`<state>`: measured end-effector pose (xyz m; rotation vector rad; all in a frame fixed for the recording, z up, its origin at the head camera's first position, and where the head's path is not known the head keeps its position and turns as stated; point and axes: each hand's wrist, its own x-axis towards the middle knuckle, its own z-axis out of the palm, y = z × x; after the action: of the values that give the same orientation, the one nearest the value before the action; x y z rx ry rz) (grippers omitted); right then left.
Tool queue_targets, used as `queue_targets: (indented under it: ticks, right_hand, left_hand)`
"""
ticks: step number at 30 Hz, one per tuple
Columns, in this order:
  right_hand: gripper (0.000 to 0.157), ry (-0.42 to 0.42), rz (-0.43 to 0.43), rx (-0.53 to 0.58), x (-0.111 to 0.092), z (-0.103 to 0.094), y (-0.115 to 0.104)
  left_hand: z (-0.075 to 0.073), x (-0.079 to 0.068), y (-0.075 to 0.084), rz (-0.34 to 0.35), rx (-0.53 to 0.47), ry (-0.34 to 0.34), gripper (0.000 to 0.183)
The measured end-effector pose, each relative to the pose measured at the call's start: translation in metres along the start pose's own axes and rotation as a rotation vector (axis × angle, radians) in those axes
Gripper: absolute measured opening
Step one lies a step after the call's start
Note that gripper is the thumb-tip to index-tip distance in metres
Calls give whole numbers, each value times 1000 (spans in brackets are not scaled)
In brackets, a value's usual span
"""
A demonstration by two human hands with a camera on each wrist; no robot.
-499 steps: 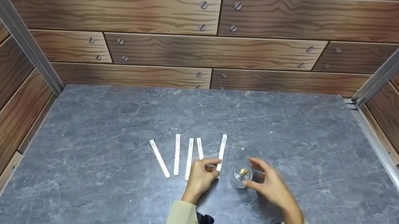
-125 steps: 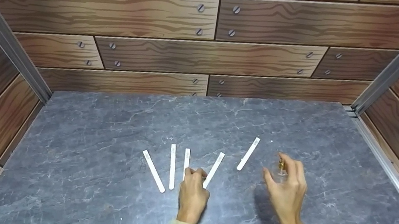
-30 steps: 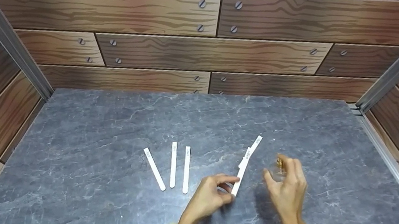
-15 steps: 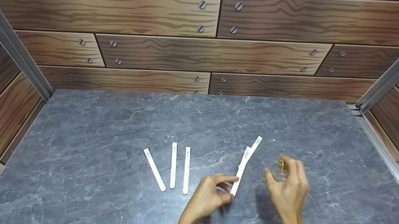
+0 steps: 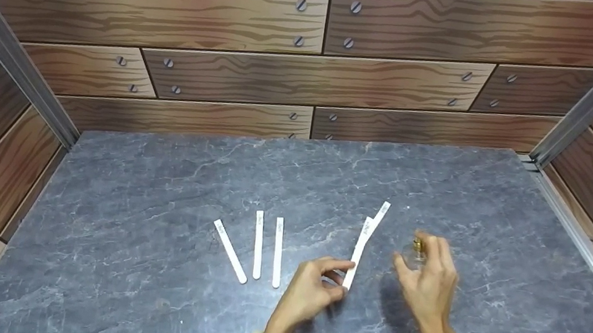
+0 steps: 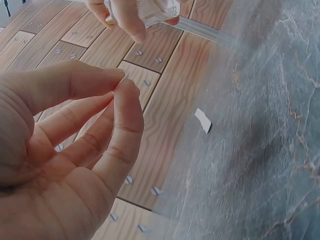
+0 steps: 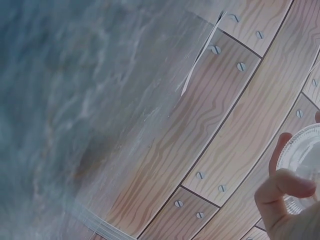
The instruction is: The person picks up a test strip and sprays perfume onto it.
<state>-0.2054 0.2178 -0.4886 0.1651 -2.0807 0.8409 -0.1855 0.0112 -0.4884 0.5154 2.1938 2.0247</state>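
My left hand (image 5: 316,289) pinches the near end of a white perfume test strip (image 5: 358,252) between thumb and fingertips. The strip points away and overlaps another white strip (image 5: 382,212) lying on the table. In the left wrist view, the held strip (image 6: 126,77) shows only as a thin edge at the fingertips. My right hand (image 5: 428,282) grips a clear glass perfume bottle (image 7: 305,160) with ribbed sides. Its gold spray top (image 5: 418,244) shows under the index finger, while the fingers hide much of the bottle.
Three more white strips lie to the left: a slanted one (image 5: 230,251), a middle one (image 5: 258,245) and a right one (image 5: 278,252). All have small printing at the far end. Wood-patterned walls (image 5: 235,20) enclose the grey marbled table (image 5: 160,190) at back and sides.
Since about four seconds ago, my left hand has picked up a strip and brought it right, towards the bottle. Earlier still, the bottle stood on the table. Over the last second, both hands stay nearly still.
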Motion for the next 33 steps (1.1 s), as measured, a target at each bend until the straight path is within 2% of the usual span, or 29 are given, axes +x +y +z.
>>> queue_targets:
  ticks: [15, 27, 33]
  right_hand:
    - [46, 26, 14, 1, 3, 0, -1]
    - [49, 27, 23, 12, 3, -2, -2]
    - [48, 36, 32, 18, 3, -1, -2]
  left_hand:
    - [0, 4, -4, -3, 8, 7, 47]
    - [1, 14, -11, -105, -27, 31, 54]
    - [-2, 21, -11, -107, 2, 31, 54]
